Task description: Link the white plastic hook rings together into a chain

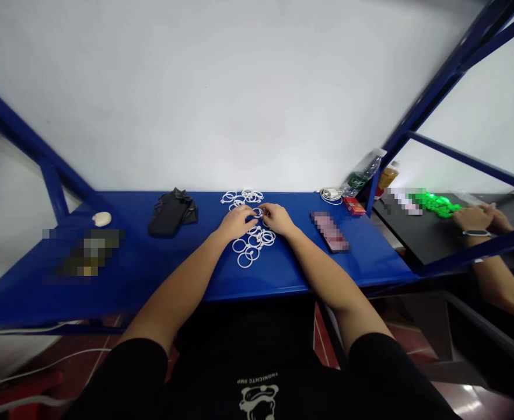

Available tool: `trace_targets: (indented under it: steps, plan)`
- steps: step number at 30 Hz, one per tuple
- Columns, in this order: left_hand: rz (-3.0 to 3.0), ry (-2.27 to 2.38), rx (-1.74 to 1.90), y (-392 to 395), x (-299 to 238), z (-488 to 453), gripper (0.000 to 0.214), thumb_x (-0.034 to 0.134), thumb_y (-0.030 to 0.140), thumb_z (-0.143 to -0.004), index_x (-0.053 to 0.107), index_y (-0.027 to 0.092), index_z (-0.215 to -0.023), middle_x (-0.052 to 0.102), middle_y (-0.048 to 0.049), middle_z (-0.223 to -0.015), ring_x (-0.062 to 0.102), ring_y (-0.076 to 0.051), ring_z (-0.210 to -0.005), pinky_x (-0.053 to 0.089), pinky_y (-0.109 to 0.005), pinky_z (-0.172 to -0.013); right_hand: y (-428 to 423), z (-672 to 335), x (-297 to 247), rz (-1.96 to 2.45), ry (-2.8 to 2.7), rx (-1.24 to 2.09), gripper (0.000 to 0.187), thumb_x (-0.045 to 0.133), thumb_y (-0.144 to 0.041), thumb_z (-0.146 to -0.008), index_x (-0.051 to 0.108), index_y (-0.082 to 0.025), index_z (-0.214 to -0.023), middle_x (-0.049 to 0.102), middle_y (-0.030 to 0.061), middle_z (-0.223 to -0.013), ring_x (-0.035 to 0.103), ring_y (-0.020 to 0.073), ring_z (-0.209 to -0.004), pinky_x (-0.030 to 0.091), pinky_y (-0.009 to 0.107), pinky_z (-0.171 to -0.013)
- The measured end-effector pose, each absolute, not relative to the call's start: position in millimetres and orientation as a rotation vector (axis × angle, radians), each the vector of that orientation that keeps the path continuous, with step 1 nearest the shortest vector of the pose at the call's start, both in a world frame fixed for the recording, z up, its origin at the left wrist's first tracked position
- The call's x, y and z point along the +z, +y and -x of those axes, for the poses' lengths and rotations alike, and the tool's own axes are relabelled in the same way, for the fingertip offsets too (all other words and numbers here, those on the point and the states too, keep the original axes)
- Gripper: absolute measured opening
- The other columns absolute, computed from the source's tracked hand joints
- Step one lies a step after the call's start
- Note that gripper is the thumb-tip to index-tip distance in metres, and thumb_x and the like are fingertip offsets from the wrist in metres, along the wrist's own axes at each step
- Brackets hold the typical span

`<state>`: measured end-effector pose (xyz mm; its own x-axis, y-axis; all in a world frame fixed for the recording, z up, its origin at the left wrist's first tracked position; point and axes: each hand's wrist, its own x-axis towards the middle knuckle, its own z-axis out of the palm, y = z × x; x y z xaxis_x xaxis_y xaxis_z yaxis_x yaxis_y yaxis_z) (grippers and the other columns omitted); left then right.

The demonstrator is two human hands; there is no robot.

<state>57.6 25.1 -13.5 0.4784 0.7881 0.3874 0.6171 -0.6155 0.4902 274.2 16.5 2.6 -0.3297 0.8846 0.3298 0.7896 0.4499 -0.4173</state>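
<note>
My left hand (238, 224) and my right hand (278, 220) meet over the blue table (283, 269), fingertips close together. Between them is a thin white plastic ring (258, 213), like a curtain ring, pinched by the fingers of both hands; the fingertips are small and partly hide it. Just below my hands lies a loose pile of similar white rings (245, 260), some overlapping, with small eyelets on their rims. Another group of white rings (251, 195) rests beyond my hands, near the wall.
Left of my hands lie a black phone-like object (165, 214) on crumpled black plastic and a cream-coloured case (102, 219). A phone (329, 231), a white cable (331, 196), a red box (353, 206) and a plastic bottle (363, 174) are right. Another person's hands (475, 219) work near green lights (438, 204).
</note>
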Motion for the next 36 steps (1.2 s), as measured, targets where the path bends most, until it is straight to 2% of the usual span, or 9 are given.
trace_targets:
  steps: [3, 7, 10, 12, 14, 19, 26, 36]
  plan:
    - [-2.497, 1.216, 0.805, 25, -13, -58, 0.021, 0.072, 0.034, -0.097, 0.080, 0.024, -0.114, 0.076, -0.0076, -0.118, 0.068, -0.027, -0.114, 0.055, -0.045, -0.105, 18, -274, 0, 1.351, -2.175, 0.209, 0.043, 0.059, -0.011, -0.093, 0.070, -0.018, -0.134, 0.079, 0.0069, -0.107, 0.067, 0.0232, -0.098, 0.050, 0.035, -0.095]
    - [-2.506, 1.257, 0.799, 22, -11, -58, 0.023, 0.073, 0.036, -0.096, 0.080, 0.023, -0.114, 0.075, -0.0095, -0.123, 0.067, -0.030, -0.119, 0.052, -0.049, -0.110, 19, -275, 2, 1.301, -2.108, 0.159, 0.034, 0.058, -0.017, -0.098, 0.074, -0.019, -0.128, 0.077, 0.0096, -0.109, 0.066, 0.0242, -0.102, 0.049, 0.038, -0.099]
    - [-2.423, 1.253, 0.860, 20, -9, -59, 0.028, 0.073, 0.034, -0.096, 0.078, 0.024, -0.122, 0.072, -0.0094, -0.132, 0.070, -0.025, -0.109, 0.056, -0.044, -0.103, 16, -275, 5, 1.273, -2.073, 0.169, 0.028, 0.060, -0.022, -0.101, 0.076, -0.019, -0.124, 0.077, 0.0095, -0.108, 0.067, 0.0238, -0.102, 0.050, 0.037, -0.098]
    - [-2.360, 1.244, 0.918, 19, -7, -60, 0.032, 0.071, 0.032, -0.097, 0.076, 0.024, -0.128, 0.072, -0.0083, -0.130, 0.071, -0.021, -0.095, 0.057, -0.039, -0.097, 14, -275, 8, 1.245, -2.080, 0.191, 0.027, 0.060, -0.026, -0.102, 0.077, -0.021, -0.123, 0.077, 0.0087, -0.106, 0.068, 0.0229, -0.100, 0.050, 0.036, -0.097]
    - [-2.341, 1.230, 0.971, 19, -5, -60, 0.032, 0.068, 0.031, -0.099, 0.075, 0.023, -0.130, 0.074, -0.0076, -0.123, 0.070, -0.019, -0.091, 0.057, -0.037, -0.095, 12, -273, 10, 1.213, -2.100, 0.203, 0.027, 0.060, -0.028, -0.104, 0.078, -0.021, -0.124, 0.078, 0.0081, -0.105, 0.069, 0.0219, -0.098, 0.051, 0.034, -0.095]
    - [-2.405, 1.174, 1.092, 17, 0, -61, 0.025, 0.061, 0.029, -0.103, 0.078, 0.022, -0.120, 0.077, -0.0080, -0.116, 0.072, -0.022, -0.105, 0.056, -0.036, -0.098, 8, -271, 12, 1.138, -2.114, 0.189, 0.029, 0.058, -0.031, -0.107, 0.079, -0.021, -0.125, 0.081, 0.0091, -0.106, 0.073, 0.0211, -0.098, 0.052, 0.032, -0.093]
    - [-2.401, 1.142, 1.165, 12, 7, -59, 0.020, 0.062, 0.031, -0.103, 0.080, 0.022, -0.105, 0.079, -0.0062, -0.107, 0.072, -0.021, -0.101, 0.057, -0.035, -0.095, 4, -269, 15, 1.149, -2.128, 0.211, 0.027, 0.060, -0.030, -0.107, 0.080, -0.022, -0.122, 0.082, 0.0084, -0.113, 0.076, 0.0212, -0.106, 0.053, 0.032, -0.099]
    - [-2.456, 1.161, 1.104, 9, 11, -59, 0.024, 0.056, 0.030, -0.105, 0.077, 0.022, -0.101, 0.077, -0.0073, -0.106, 0.070, -0.022, -0.100, 0.055, -0.036, -0.095, -3, -266, 18, 1.137, -2.120, 0.306, 0.023, 0.059, -0.028, -0.105, 0.080, -0.022, -0.114, 0.082, 0.0068, -0.111, 0.076, 0.0201, -0.100, 0.056, 0.030, -0.091]
